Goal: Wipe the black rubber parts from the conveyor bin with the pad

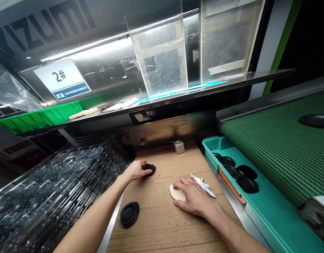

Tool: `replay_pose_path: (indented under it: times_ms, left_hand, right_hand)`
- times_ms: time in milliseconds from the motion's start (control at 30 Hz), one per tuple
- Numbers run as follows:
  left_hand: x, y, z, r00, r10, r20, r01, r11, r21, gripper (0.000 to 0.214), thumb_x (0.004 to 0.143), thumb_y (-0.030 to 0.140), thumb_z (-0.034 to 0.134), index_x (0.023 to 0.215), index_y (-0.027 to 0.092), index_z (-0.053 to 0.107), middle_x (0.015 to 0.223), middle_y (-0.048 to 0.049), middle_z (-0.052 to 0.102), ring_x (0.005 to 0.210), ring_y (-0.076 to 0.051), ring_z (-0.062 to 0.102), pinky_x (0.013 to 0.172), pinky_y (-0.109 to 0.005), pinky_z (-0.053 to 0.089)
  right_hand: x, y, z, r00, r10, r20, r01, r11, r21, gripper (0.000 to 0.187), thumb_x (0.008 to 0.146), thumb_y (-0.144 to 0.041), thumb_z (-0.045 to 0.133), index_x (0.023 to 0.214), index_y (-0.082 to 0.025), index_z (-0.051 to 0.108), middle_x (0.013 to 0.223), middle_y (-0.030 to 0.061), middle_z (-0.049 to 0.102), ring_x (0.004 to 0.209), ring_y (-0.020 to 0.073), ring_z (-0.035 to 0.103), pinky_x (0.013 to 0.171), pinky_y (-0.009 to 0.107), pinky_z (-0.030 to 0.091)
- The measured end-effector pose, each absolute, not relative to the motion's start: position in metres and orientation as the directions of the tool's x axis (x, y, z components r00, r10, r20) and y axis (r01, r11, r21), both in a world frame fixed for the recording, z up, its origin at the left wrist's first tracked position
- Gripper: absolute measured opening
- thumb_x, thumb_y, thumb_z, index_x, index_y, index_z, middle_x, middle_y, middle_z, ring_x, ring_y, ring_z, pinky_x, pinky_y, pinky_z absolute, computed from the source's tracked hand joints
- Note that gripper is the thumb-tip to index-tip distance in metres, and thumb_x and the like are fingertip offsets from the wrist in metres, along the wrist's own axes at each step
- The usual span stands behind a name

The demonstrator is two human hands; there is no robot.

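Observation:
My left hand (137, 170) is shut on a round black rubber disc (150, 169), gripping it from the near side against the cardboard sheet (162, 225). A matching black disc (129, 214) lies flat on the cardboard, near my left forearm. My right hand (192, 196) presses over a pale cream pad (177, 193), which shows at the fingers' left side, its remainder hidden under my palm. Beside my right fingers lies a crumpled white cloth (203, 185). A small white bottle (179, 147) stands at the cardboard's far edge.
To the right, a teal tray (267, 218) holds several black discs, beyond it a green mesh conveyor belt (278, 151) carrying a black disc (316, 120). A stack of clear plastic sheets (53, 186) fills the left. Above stands a machine's steel front with a shelf and green tray (40, 117).

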State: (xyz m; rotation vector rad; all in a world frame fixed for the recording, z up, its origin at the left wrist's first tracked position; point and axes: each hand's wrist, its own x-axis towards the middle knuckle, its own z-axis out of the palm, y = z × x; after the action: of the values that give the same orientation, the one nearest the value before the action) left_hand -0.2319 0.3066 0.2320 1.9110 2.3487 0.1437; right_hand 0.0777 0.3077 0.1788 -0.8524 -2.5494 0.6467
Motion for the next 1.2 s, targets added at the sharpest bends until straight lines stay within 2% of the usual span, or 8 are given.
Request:
replay_pose_path:
  times_ms: [233, 400, 567, 833, 1033, 1100, 1167, 1200]
  left_hand:
    - [-0.199, 0.327, 0.216, -0.388, 0.921, 0.018, 0.922, 0.388, 0.015, 0.067, 0.067, 0.074, 0.052, 0.081, 0.012, 0.070, 0.091, -0.0240, 0.070, 0.088, -0.037, 0.066, 0.073, -0.037, 0.047]
    - [-0.204, 0.324, 0.225, -0.393, 0.920, -0.003, 0.919, 0.392, 0.042, 0.060, 0.063, 0.067, 0.064, 0.091, 0.015, 0.069, 0.095, -0.0195, 0.070, 0.091, -0.034, 0.066, 0.075, -0.034, 0.048]
    - [-0.223, 0.287, 0.229, -0.330, 0.921, 0.205, 0.937, 0.293, 0.192, 0.062, 0.078, 0.063, 0.053, 0.127, 0.024, 0.053, 0.119, -0.0097, 0.065, 0.107, -0.026, 0.061, 0.087, -0.030, 0.045]
    - [-0.204, 0.298, 0.212, -0.428, 0.899, 0.093, 0.899, 0.412, 0.149, 0.058, 0.078, 0.062, 0.053, 0.117, 0.019, 0.060, 0.108, -0.0155, 0.068, 0.101, -0.032, 0.062, 0.081, -0.035, 0.046]
    - [-0.194, 0.318, 0.220, -0.420, 0.906, 0.062, 0.901, 0.407, 0.152, 0.054, 0.068, 0.058, 0.067, 0.104, 0.017, 0.066, 0.103, -0.0186, 0.068, 0.102, -0.036, 0.061, 0.086, -0.041, 0.045]
    - [-0.194, 0.309, 0.230, -0.441, 0.893, 0.091, 0.861, 0.392, 0.324, 0.056, 0.070, 0.055, 0.068, 0.111, 0.018, 0.063, 0.109, -0.0180, 0.067, 0.108, -0.035, 0.059, 0.092, -0.042, 0.043]
    - [-0.191, 0.290, 0.243, -0.419, 0.906, 0.057, 0.665, 0.263, 0.699, 0.058, 0.077, 0.051, 0.063, 0.123, 0.018, 0.054, 0.119, -0.0172, 0.062, 0.113, -0.031, 0.058, 0.096, -0.041, 0.043]
    - [-0.188, 0.278, 0.249, -0.361, 0.933, 0.010, 0.451, 0.165, 0.877, 0.058, 0.081, 0.051, 0.059, 0.128, 0.018, 0.050, 0.124, -0.0169, 0.060, 0.113, -0.029, 0.058, 0.097, -0.040, 0.043]
  right_hand:
    - [0.079, 0.307, 0.180, -0.749, 0.629, 0.207, 0.459, 0.718, -0.523, 0.038, 0.073, -0.044, 0.068, 0.107, -0.029, 0.060, 0.101, 0.0020, 0.058, 0.102, 0.0236, 0.050, 0.093, 0.036, 0.032]
    - [0.079, 0.307, 0.182, -0.747, 0.640, 0.181, 0.478, 0.706, -0.523, 0.038, 0.074, -0.044, 0.067, 0.107, -0.029, 0.060, 0.102, 0.0020, 0.058, 0.103, 0.0240, 0.049, 0.093, 0.036, 0.032]
    - [0.078, 0.308, 0.179, -0.756, 0.631, 0.173, 0.468, 0.706, -0.532, 0.037, 0.074, -0.042, 0.066, 0.109, -0.029, 0.060, 0.104, 0.0028, 0.058, 0.104, 0.0246, 0.049, 0.096, 0.038, 0.030]
    - [0.078, 0.307, 0.176, -0.756, 0.625, 0.196, 0.448, 0.712, -0.541, 0.038, 0.074, -0.043, 0.067, 0.108, -0.028, 0.059, 0.103, 0.0027, 0.058, 0.102, 0.0244, 0.050, 0.096, 0.038, 0.032]
    - [0.078, 0.307, 0.177, -0.749, 0.633, 0.196, 0.456, 0.707, -0.541, 0.037, 0.074, -0.043, 0.066, 0.108, -0.029, 0.059, 0.103, 0.0022, 0.057, 0.101, 0.0240, 0.050, 0.095, 0.037, 0.032]
    - [0.078, 0.308, 0.177, -0.748, 0.634, 0.196, 0.458, 0.706, -0.540, 0.037, 0.074, -0.042, 0.067, 0.108, -0.029, 0.059, 0.103, 0.0022, 0.057, 0.101, 0.0241, 0.050, 0.094, 0.037, 0.032]
    - [0.078, 0.309, 0.176, -0.747, 0.633, 0.202, 0.453, 0.708, -0.541, 0.037, 0.074, -0.041, 0.067, 0.107, -0.028, 0.059, 0.103, 0.0021, 0.057, 0.101, 0.0241, 0.050, 0.093, 0.036, 0.033]
    - [0.078, 0.309, 0.175, -0.749, 0.629, 0.208, 0.448, 0.711, -0.542, 0.037, 0.074, -0.041, 0.067, 0.107, -0.028, 0.059, 0.103, 0.0021, 0.057, 0.101, 0.0239, 0.050, 0.092, 0.036, 0.034]
